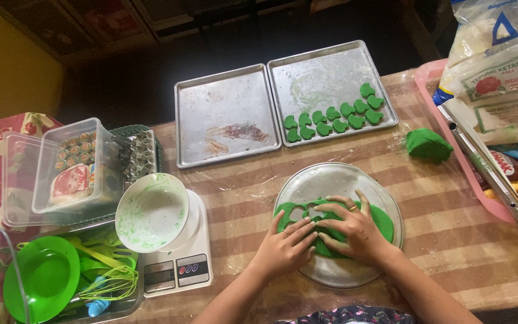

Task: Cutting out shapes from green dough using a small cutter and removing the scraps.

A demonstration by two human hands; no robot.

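The left hand (286,246) and the right hand (355,231) lie flat, fingers (331,210) spread and gripping nothing, pressing the rolled green dough (382,219) on a round metal plate (331,180). Beyond the fingers, a baking tray (325,78) holds cut green shapes (331,120).

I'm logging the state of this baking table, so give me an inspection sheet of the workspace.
Surface: striped table under clear plastic film.
Job's things: flat green dough sheet with cut-out holes on a round metal plate; cut green shapes on the right baking tray; left baking tray smeared, without shapes; spare dough lump.
Clutter: smeared white bowl on a kitchen scale, clear containers, green plastic utensils, flour bags.
Hands: left hand and right hand both press on the dough.
Cables: nothing seen.
Surroundings: dark floor beyond the table.
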